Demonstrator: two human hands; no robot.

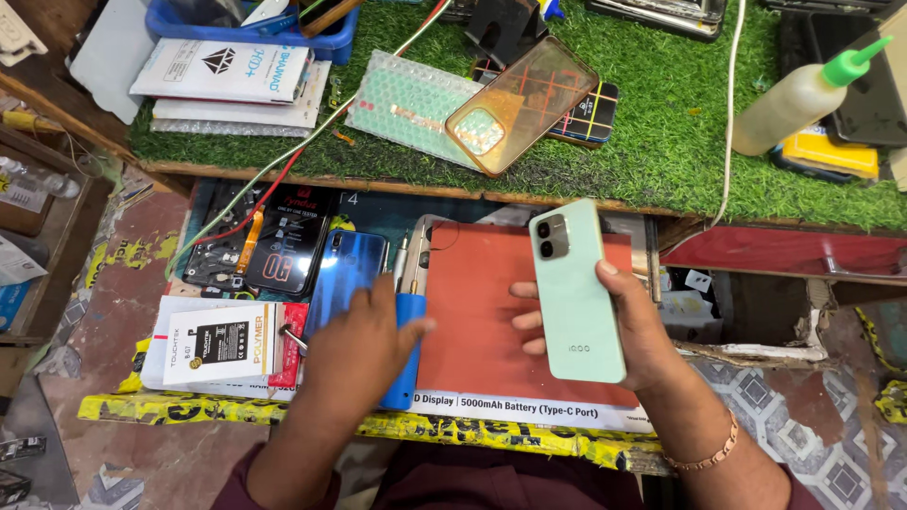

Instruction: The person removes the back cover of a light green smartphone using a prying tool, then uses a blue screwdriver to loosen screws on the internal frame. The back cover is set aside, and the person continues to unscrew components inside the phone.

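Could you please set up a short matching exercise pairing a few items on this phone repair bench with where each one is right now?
Things:
1. mint green phone
2. blue phone
3. amber phone case
4. squeeze bottle

Places:
A. on the green turf, far right
B. lying on the bench beside the left hand
C. held in the right hand, back up
D. on the turf, partly over bubble wrap

Pairs: 1-C, 2-B, 3-D, 4-A

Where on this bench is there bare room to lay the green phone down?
The red mat is bare between the left hand and the right hand holding the green phone. Left of it, the blue phone and boxes crowd the surface.
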